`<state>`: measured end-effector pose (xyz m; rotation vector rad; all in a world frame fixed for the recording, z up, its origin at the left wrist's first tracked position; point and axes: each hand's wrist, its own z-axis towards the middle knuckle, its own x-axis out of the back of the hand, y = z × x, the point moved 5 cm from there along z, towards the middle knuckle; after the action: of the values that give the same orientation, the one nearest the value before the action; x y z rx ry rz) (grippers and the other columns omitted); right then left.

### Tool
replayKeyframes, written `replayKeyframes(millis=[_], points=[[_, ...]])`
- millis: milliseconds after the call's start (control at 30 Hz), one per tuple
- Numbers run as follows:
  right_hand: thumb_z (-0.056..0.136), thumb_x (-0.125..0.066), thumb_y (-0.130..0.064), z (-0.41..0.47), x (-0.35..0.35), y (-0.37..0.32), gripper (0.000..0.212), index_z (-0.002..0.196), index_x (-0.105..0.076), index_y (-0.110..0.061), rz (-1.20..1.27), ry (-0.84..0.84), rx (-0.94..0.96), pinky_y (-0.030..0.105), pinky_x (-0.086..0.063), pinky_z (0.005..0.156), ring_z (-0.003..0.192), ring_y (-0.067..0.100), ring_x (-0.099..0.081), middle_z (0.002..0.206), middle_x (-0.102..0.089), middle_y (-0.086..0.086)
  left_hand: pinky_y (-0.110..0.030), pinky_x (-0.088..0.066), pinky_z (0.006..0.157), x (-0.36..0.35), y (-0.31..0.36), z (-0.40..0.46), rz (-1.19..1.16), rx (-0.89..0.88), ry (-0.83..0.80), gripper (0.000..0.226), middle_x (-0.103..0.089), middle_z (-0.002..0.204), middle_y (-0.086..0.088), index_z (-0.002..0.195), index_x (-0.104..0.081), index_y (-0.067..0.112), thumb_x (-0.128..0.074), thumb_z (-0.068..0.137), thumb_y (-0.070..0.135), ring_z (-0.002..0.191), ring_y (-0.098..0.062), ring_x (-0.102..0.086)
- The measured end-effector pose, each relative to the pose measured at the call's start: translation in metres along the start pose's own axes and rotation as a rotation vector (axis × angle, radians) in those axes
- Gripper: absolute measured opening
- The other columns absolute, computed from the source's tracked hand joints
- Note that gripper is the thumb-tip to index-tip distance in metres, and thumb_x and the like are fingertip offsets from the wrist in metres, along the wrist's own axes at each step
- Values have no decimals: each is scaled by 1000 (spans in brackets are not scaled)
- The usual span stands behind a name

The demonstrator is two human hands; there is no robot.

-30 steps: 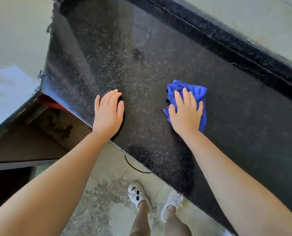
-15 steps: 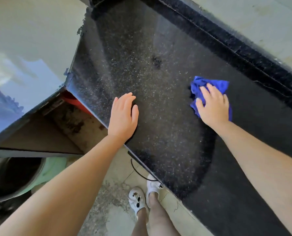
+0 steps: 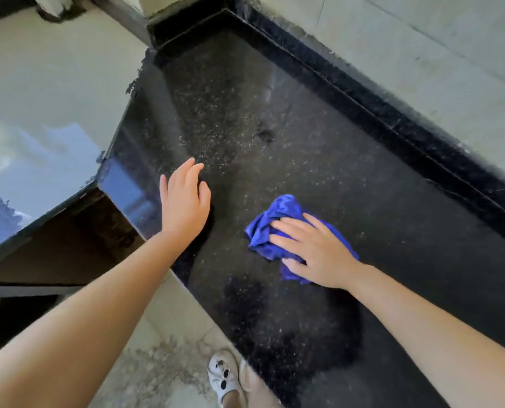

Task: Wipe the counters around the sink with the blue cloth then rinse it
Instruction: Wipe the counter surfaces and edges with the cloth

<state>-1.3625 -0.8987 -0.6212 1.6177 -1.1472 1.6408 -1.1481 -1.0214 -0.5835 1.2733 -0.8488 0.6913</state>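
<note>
Fingers (image 3: 286,225) flat on crumpled blue cloth (image 3: 272,222), speckled counter (image 3: 304,142)

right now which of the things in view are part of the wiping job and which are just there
Part of the job:
- crumpled blue cloth, pressed flat under the right hand
- speckled black stone counter being wiped
- left hand, open, near the counter's front edge

Just there:
- white sandals on the tiled floor
- pale wall behind the counter's raised black back edge
</note>
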Motion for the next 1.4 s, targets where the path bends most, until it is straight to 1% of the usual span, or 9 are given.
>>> replayKeyframes(millis=[167, 300, 533, 633, 800, 933, 1200, 1300, 1400], points=[[86, -28, -47, -3, 36, 185, 62, 135, -48, -15, -8, 192, -664, 48, -26, 108, 134, 27, -38, 145, -42, 8, -48, 1, 115, -49, 36, 64, 177, -84, -123, 44, -25, 153, -3, 142, -34, 17, -31, 99, 26, 142, -16, -15], [96, -34, -38, 40, 47, 212, 51, 145, -30, -24, 89, 278, -1101, 52, -9, 114, 142, 23, -17, 156, -20, 3, -48, 0, 116, -60, 32, 74, 236, -62, -89, 45, -23, 153, -5, 142, -33, 14, -30, 99, 26, 142, -18, -13], [85, -40, -39, 71, 16, 18, 50, 132, -51, -27, 104, 191, -187, 49, -18, 112, 134, 21, -38, 143, -46, 0, -46, -2, 116, -57, 34, 72, 144, -15, -69, 40, -31, 150, -6, 136, -42, 10, -34, 97, 13, 140, -19, -21], [87, -42, -40, 54, 17, 42, 49, 135, -46, -29, 65, 45, 181, 43, -10, 115, 137, 16, -29, 147, -40, -5, -43, -2, 117, -52, 36, 73, 58, 13, -49, 39, -34, 148, -6, 134, -46, 8, -36, 96, 11, 139, -17, -23], [84, -36, -40, 68, 55, 230, 50, 125, -53, -16, -62, 185, -367, 48, -38, 95, 122, 32, -49, 134, -51, 10, -42, 2, 117, -56, 36, 74, 93, -5, -89, 41, -30, 150, -3, 136, -42, 11, -36, 96, 17, 141, -15, -17], [95, -31, -41, 86, 51, 243, 52, 142, -37, -21, 30, 205, -851, 48, -14, 114, 140, 24, -25, 153, -29, 3, -42, 4, 117, -54, 36, 74, -26, 2, -76, 41, -34, 148, -1, 137, -41, 14, -38, 96, 17, 140, -12, -21], [83, -45, -41, 104, 11, -57, 52, 134, -45, -34, 92, 9, 98, 46, -9, 115, 138, 16, -27, 147, -39, -6, -30, -2, 116, -18, 8, 96, -397, 7, -189, 36, -54, 127, 3, 130, -50, 17, -39, 97, 9, 122, 17, -29], [81, -47, -40, 126, 21, -19, 48, 129, -49, -33, 50, -58, 365, 44, -13, 115, 135, 13, -33, 143, -44, -6, -34, -4, 114, -4, -19, 142, -141, -139, -202, 37, -48, 138, -4, 132, -48, 13, -43, 95, 9, 132, -9, -37], [84, -43, -41, 177, 39, 102, 46, 127, -51, -26, -74, 50, 8, 44, -29, 103, 130, 22, -41, 138, -47, 0, -40, -7, 115, 0, -47, 187, 68, -212, -253, 40, -37, 147, -6, 135, -44, 12, -43, 96, 14, 137, -19, -28]])
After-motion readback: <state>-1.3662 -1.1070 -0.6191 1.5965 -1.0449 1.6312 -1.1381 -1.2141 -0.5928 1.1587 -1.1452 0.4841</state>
